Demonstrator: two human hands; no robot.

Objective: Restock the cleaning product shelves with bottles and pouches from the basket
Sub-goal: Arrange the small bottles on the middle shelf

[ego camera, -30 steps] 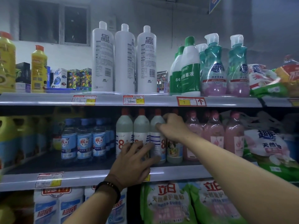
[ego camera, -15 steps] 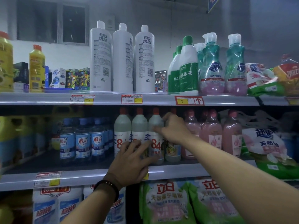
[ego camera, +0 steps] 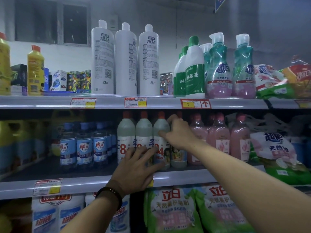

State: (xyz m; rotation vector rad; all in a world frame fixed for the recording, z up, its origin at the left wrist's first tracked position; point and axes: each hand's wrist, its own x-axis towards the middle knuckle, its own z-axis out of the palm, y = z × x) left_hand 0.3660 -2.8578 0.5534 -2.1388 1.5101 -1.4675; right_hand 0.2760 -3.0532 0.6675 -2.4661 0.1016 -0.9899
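Observation:
On the middle shelf [ego camera: 80, 184] stand three white "84" bottles [ego camera: 126, 140] with red caps. Just right of them is a red-capped bottle with a colourful label [ego camera: 178, 156]. My right hand [ego camera: 179, 134] is closed around that bottle's shoulder and neck, and its thumb touches the nearest "84" bottle [ego camera: 161, 130]. My left hand [ego camera: 138, 167], with a dark wristband, lies with its fingers spread against the lower fronts of the "84" bottles. The basket is out of view.
Blue-labelled bottles [ego camera: 84, 147] stand left of the "84" row, pink bottles [ego camera: 218, 142] and pouches [ego camera: 276, 153] to the right. The top shelf holds tall white bottles [ego camera: 102, 61], green bottles [ego camera: 193, 71] and pump bottles [ego camera: 218, 69]. Green pouches [ego camera: 171, 211] fill the shelf below.
Both hands stay at almost the same spots on the middle shelf. The left hand's fingers have crept slightly up the "84" bottles; the view shifted a little.

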